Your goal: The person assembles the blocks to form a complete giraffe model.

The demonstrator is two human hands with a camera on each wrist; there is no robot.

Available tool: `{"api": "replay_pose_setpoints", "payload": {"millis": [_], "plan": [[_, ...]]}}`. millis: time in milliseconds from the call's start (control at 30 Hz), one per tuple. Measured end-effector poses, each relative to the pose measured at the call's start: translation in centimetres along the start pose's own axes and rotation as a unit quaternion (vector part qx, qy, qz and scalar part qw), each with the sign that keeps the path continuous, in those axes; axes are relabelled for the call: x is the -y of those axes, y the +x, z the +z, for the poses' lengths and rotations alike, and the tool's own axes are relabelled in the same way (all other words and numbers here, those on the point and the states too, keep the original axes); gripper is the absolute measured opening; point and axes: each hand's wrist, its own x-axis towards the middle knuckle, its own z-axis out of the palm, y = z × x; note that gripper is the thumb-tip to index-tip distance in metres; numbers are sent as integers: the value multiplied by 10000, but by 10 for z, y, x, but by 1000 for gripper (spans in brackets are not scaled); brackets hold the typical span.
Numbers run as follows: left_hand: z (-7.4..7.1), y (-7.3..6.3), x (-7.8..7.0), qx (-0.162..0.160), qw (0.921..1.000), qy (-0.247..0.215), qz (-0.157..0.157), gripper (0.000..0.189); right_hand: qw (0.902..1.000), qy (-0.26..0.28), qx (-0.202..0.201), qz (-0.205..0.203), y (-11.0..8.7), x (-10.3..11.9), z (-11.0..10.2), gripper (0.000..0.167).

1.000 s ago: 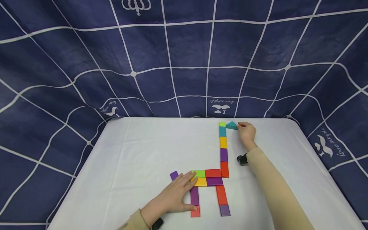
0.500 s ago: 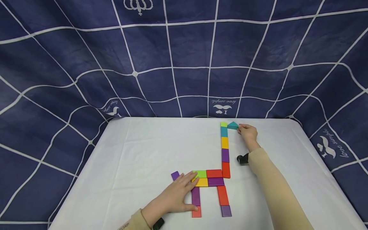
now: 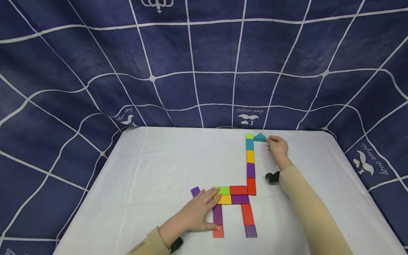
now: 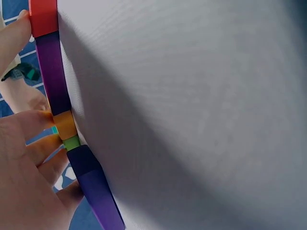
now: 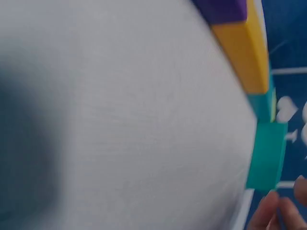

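Flat coloured blocks form a figure on the white table. My left hand [image 3: 199,212] lies with spread fingers over its left part. Its fingertips rest on the green block [image 3: 224,190] and yellow block [image 3: 225,199], its thumb on the lower red block [image 3: 218,232]. A purple block [image 3: 195,191] pokes out beyond the fingers, partly hidden. At the far end, my right hand [image 3: 278,147] pinches the right corner of a teal triangular block [image 3: 260,137]. That triangle sits right beside the small lime block [image 3: 249,136] topping the upright column; the right wrist view shows fingertips [image 5: 269,199] at its end.
The column runs down through a teal block [image 3: 250,144], a yellow block [image 3: 250,156], a purple block [image 3: 250,170] and a red block [image 3: 251,186]. White cloth [image 3: 165,159] covers the table. A navy checked curtain [image 3: 213,88] stands behind its far edge.
The head view has shifted slightly, moving the whole scene a little right and up. Hands and blocks keep their places relative to one another.
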Motion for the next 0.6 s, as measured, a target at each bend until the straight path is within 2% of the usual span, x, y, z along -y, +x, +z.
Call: {"api": "replay_pose_setpoints", "payload": {"millis": [100, 200, 267, 333, 433, 600], "plan": [[0, 1, 0, 44, 10000, -28, -16, 93, 9986, -382, 224, -272, -17, 1, -5, 43], [0, 1, -1, 102, 9999, -43, -48, 93, 9936, -737, 501, -692, -43, 2, -8, 41], [-1, 1, -2, 134, 9999, -24, -73, 94, 9872, -917, 684, -1113, -65, 0, -9, 37], [-1, 1, -2, 163, 9998, 8, -98, 94, 9763, -1093, 926, -1621, -87, -5, -9, 31], [-3, 2, -3, 223, 9996, 8, -153, 94, 9476, -1385, 1377, -2529, -120, -17, -8, 25], [-4, 3, -3, 254, 9994, -54, -247, 93, 8830, -1926, 1878, -3848, -162, -37, -3, 29]]}}
